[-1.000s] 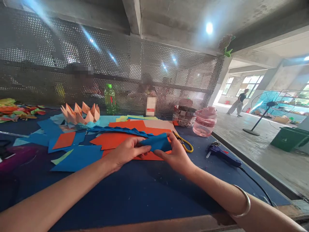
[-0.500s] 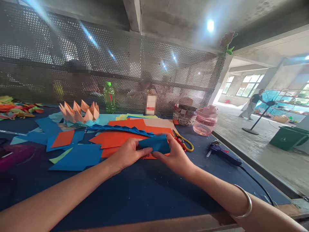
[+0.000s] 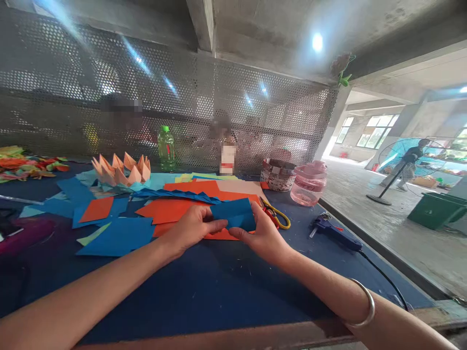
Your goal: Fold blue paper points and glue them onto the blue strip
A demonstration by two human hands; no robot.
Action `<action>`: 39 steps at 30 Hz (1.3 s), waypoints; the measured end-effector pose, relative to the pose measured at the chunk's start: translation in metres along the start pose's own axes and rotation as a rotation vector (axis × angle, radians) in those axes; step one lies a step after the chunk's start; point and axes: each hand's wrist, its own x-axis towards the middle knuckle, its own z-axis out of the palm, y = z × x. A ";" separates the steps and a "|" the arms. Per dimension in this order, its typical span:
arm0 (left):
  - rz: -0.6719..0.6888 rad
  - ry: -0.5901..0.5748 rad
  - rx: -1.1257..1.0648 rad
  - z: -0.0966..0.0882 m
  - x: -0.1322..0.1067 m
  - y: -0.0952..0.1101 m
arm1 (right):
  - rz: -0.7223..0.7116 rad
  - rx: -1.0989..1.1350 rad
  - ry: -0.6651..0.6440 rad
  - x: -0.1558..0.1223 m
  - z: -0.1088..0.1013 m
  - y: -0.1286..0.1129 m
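Head view: I see my left hand (image 3: 191, 228) and right hand (image 3: 264, 238), their fingers (image 3: 215, 225) clamped on a folded blue paper (image 3: 233, 215), right by the yellow scissors (image 3: 276, 218) on the blue surface (image 3: 182, 296).

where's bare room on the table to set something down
The widest bare stretch of the dark blue table lies in front of the blue sheets and the left hand, along the near edge. A smaller patch sits between the right hand, on the folded blue paper, and the glue gun. Crowded behind the hands, where orange sheets overlap, scissors beside them.
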 end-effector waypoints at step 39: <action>-0.240 -0.074 -0.452 -0.018 0.008 0.004 | -0.510 -0.322 0.024 0.004 -0.008 0.006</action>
